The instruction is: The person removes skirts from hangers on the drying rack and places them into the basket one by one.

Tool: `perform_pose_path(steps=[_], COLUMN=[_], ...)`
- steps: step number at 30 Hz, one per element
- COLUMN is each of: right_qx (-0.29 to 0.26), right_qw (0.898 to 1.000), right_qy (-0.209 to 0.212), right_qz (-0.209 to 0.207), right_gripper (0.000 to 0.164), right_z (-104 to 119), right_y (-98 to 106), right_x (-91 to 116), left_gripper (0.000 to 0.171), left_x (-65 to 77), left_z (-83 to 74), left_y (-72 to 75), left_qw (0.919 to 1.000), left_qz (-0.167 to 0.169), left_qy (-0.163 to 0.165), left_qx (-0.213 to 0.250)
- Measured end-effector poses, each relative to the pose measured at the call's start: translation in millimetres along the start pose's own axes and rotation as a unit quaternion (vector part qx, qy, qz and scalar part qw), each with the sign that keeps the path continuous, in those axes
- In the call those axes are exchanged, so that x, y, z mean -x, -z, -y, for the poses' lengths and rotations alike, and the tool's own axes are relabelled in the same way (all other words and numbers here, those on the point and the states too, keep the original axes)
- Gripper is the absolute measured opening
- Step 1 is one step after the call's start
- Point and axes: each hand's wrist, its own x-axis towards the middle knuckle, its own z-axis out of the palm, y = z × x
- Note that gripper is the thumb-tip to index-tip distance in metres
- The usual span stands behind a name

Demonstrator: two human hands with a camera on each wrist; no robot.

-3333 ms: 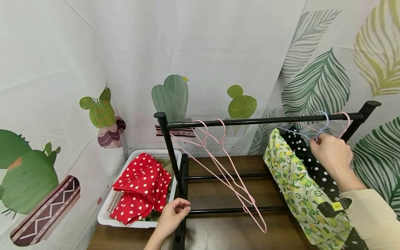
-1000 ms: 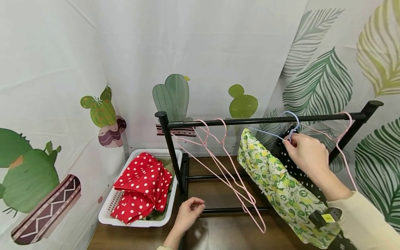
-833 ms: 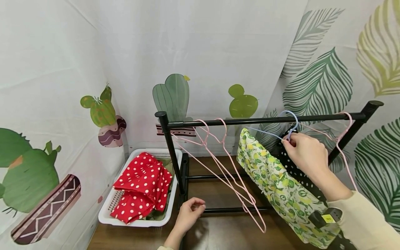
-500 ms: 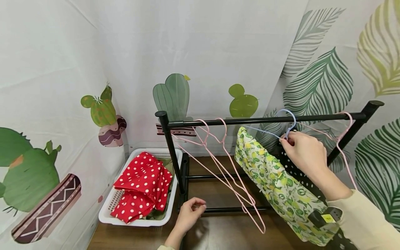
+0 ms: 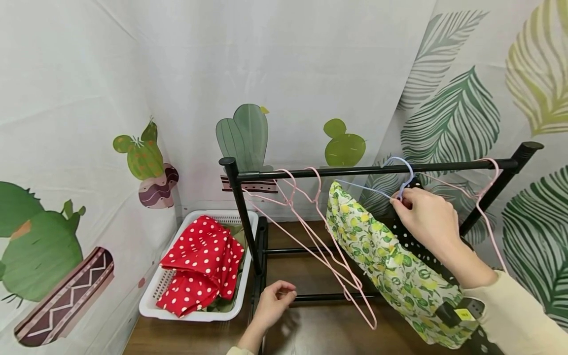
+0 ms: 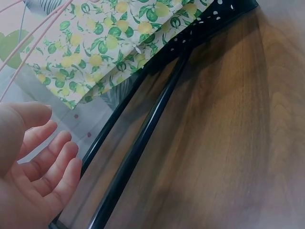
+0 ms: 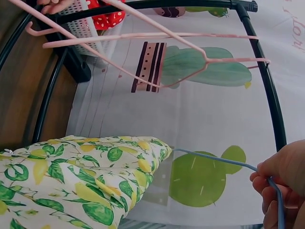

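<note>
My right hand [image 5: 428,222] pinches the neck of a blue hanger [image 5: 411,173], whose hook is over the black rail. A garment with a lemon print [image 5: 381,256] hangs from this hanger; the right wrist view shows its top edge on the blue wire [image 7: 214,158]. Behind it hangs a black garment with white dots [image 5: 414,239], partly hidden by my arm. My left hand [image 5: 274,306] is low by the rack's left post, fingers loosely curled, holding nothing. In the left wrist view its palm and fingers [image 6: 47,167] hold nothing either.
The black rack's top rail [image 5: 355,171] also carries two bare pink hangers [image 5: 310,224] left of centre. Another pink hanger [image 5: 487,222] is at the right end. A white basket [image 5: 148,303] with a red polka-dot cloth [image 5: 199,261] over olive cloth stands left, on the wooden table [image 5: 310,340].
The right hand has slid the blue hanger and lemon-print garment leftward along the rail, away from the pink hanger at the right end. The left hand has shifted right a little.
</note>
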Motion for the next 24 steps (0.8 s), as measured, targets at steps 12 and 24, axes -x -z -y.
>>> perform_pose_path(steps=[12, 24], right_qx=[-0.02, -0.031], right_qw=[1.0, 0.999], right_qy=[0.007, 0.031], right_qz=[0.019, 0.0], right_gripper=[0.038, 0.041], right_z=[13.4, 24.6], right_y=[-6.4, -13.1], right_x=[6.2, 9.7], left_gripper=[0.015, 0.016], left_x=[-4.3, -3.5], left_z=[0.7, -14.3], left_y=[-14.5, -36.2], left_qw=[0.9996, 0.9983], left_qz=[-0.003, -0.004], left_qy=[0.002, 0.03], left_qx=[0.027, 0.049])
